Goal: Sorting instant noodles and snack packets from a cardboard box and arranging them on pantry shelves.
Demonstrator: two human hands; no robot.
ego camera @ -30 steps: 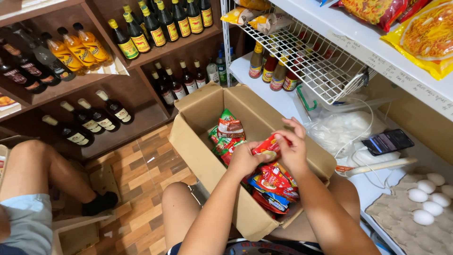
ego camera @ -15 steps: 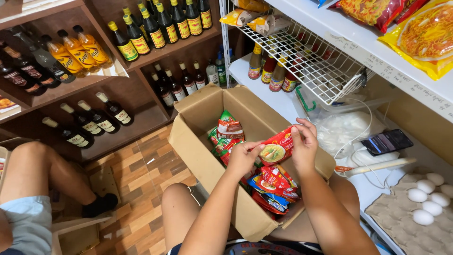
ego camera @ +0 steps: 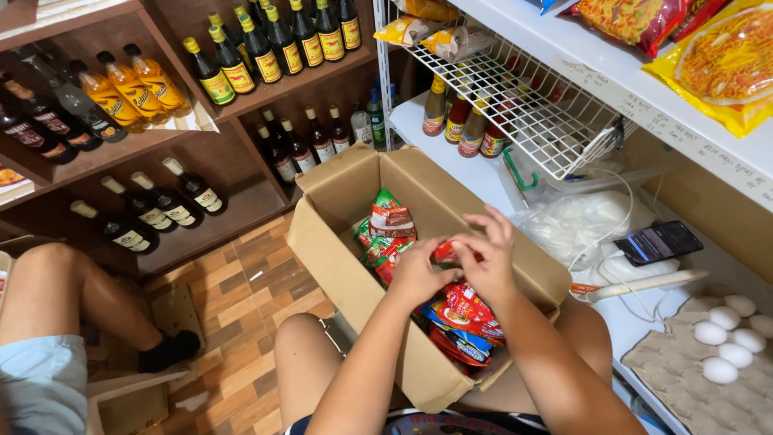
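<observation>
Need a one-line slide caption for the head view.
Both hands grip a red snack packet over a cardboard box of packets.

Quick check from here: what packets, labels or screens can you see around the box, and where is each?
Small red packet: pinched between left hand and right hand.
Red and green sachets: inside the open brown cardboard box.
Yellow noodle bags: top white shelf, right.
Dark phone screen: lit, on the counter, right.

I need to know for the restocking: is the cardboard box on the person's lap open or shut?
Open. The flaps of the cardboard box are folded outward, and the snack packets inside are visible.
</observation>
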